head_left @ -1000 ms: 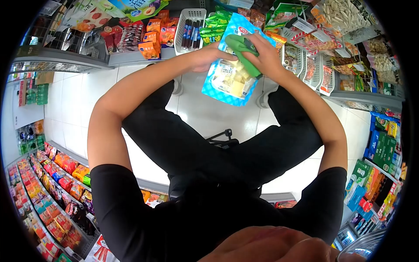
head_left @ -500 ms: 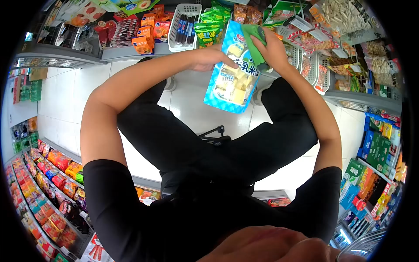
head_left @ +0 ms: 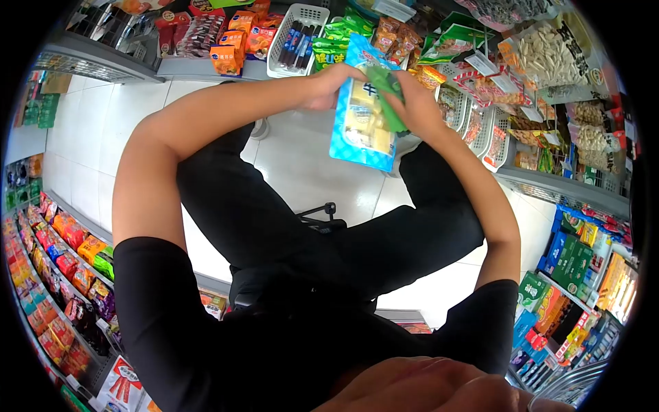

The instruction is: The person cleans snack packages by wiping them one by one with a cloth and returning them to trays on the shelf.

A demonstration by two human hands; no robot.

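Observation:
A blue-and-white snack bag [head_left: 362, 151] with pale pieces showing through its window hangs over the gap between my knees. My left hand [head_left: 329, 86] is closed on its left edge near the top. In my right hand [head_left: 417, 106] is a green cloth [head_left: 386, 82], bunched under the fingers and lying against the front of the bag. The cloth and fingers hide part of the bag's printing. Right behind the bag's top are green snack packets [head_left: 333, 51] on the shelf.
A white basket [head_left: 272, 58] of dark packs stands on the shelf ahead, beside orange packets [head_left: 230, 58]. More white baskets [head_left: 495, 141] and bagged nuts and seeds [head_left: 549, 55] are at the right. Stocked shelves [head_left: 68, 275] run along the left. A grey shelf edge [head_left: 206, 69] lies ahead.
My right hand has moved the green cloth down and left across the bag's front. My left hand has shifted up along the bag's edge. The view has shifted slightly.

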